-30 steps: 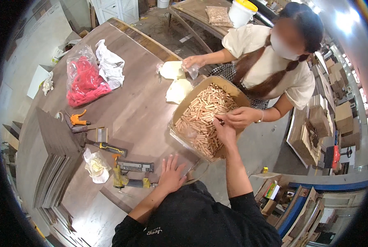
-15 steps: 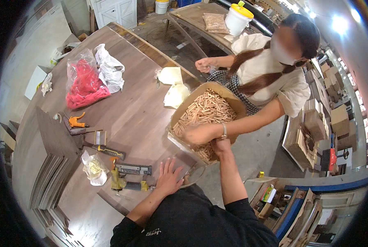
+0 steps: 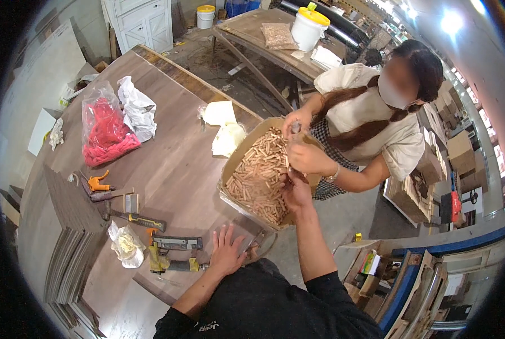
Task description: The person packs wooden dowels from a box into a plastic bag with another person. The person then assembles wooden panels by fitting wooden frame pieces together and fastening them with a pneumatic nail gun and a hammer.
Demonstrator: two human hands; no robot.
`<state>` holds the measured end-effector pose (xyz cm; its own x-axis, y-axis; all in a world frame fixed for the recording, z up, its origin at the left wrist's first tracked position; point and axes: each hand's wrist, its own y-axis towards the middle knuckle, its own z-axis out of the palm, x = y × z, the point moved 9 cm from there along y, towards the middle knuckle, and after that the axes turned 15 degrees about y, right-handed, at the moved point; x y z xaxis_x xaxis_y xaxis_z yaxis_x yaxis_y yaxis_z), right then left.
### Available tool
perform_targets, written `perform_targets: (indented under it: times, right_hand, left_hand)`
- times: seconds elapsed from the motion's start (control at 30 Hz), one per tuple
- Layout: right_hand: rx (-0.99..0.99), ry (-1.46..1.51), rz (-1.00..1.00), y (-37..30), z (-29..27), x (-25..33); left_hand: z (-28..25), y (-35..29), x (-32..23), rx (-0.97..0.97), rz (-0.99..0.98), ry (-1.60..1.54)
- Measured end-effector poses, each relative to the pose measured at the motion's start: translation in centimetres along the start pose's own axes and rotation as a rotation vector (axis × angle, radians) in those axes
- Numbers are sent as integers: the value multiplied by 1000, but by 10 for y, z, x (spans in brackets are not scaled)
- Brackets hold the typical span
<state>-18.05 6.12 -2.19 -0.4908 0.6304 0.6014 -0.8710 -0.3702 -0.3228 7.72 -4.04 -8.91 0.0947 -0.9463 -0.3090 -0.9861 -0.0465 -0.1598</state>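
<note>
My left hand (image 3: 228,250) lies flat with spread fingers on the brown board tabletop (image 3: 179,164), holding nothing. Close beside it rests a yellow and grey nail gun (image 3: 176,254). My right hand (image 3: 297,191) reaches into a cardboard box (image 3: 227,195) filled with short wooden dowels (image 3: 259,169). Its fingers are curled, and what they hold, if anything, is hidden. Just above it are a co-worker's two hands, one (image 3: 309,157) over the dowels and the other (image 3: 297,121) at the box's far side, pinching a small clear item.
On the tabletop lie a plastic bag of red cloth (image 3: 108,133), crumpled white paper (image 3: 136,107), an orange air blow gun (image 3: 99,181) and a hammer (image 3: 108,195). Stacked panels (image 3: 74,260) stand at the left. A co-worker (image 3: 365,113) stands across the box.
The co-worker's hand has lifted off the dowels and the two hands have come together over the box. My right hand has moved slightly inward and shows more. My left hand stays flat.
</note>
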Motion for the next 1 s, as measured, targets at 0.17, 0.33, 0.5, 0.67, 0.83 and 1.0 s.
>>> perform_targets:
  times: [0.17, 0.33, 0.5, 0.67, 0.83, 1.0]
  right_hand:
    - [-91, 22, 45, 4, -4, -1]
    - [-25, 55, 35, 9, -1, -3]
    - [-22, 137, 27, 9, 3, -2]
    - [-77, 163, 6, 15, -9, 2]
    - [-119, 138, -50, 15, -5, 11]
    - [-149, 116, -39, 14, -6, 15]
  left_hand:
    - [-4, 2, 0, -5, 1, -4]
    - [-7, 2, -1, -18, -3, -4]
    - [-6, 2, -1, -13, -11, -12]
    - [-4, 2, 0, 20, -21, -5]
    - [-2, 3, 0, 14, -17, 4]
    - [-3, 1, 1, -15, -4, -3]
